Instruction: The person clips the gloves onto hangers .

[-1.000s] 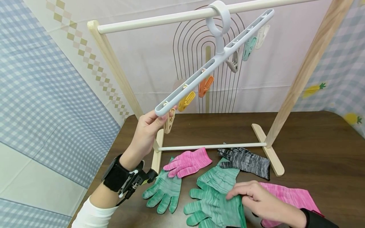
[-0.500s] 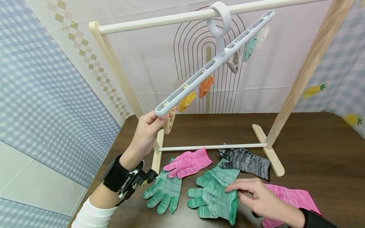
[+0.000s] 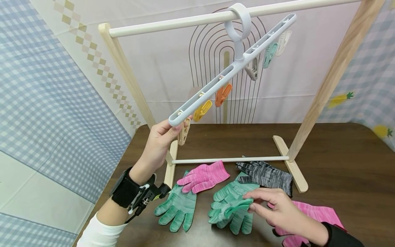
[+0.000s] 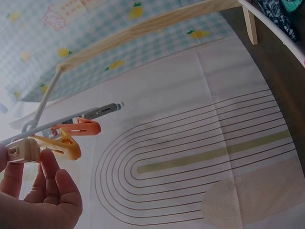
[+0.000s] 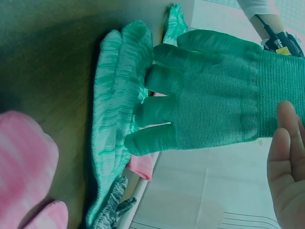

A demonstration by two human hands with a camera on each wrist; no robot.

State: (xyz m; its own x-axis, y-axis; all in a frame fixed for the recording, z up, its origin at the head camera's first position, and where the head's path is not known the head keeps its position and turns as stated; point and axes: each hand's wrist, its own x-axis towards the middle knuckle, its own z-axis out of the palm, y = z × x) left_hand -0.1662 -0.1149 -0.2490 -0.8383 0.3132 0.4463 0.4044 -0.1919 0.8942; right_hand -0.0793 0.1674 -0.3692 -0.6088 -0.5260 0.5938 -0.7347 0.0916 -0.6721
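My left hand (image 3: 158, 142) pinches the beige clothespin (image 3: 184, 133) at the near end of a pale blue clip hanger (image 3: 213, 82). The hanger hooks over the white rod (image 3: 172, 23). With thumb and fingertips, my right hand (image 3: 277, 209) holds a green knit glove (image 5: 214, 90) by its cuff, lifted off the table. Beneath and behind it lies another green glove (image 5: 112, 81), partly hidden in the head view. Yellow (image 3: 202, 110) and orange (image 3: 223, 94) clothespins hang along the hanger, holding nothing.
Several gloves lie on the dark table (image 3: 342, 164): a green one (image 3: 177, 209) at left, a pink one (image 3: 205, 176), a grey-black one (image 3: 268, 175) and pink at right (image 3: 318, 216). The rack's wooden legs (image 3: 333, 72) and low crossbar (image 3: 228, 160) stand behind them.
My right hand has lifted the top green glove by its cuff, off the one beneath, which shows more now. The left hand stays on the beige clothespin.
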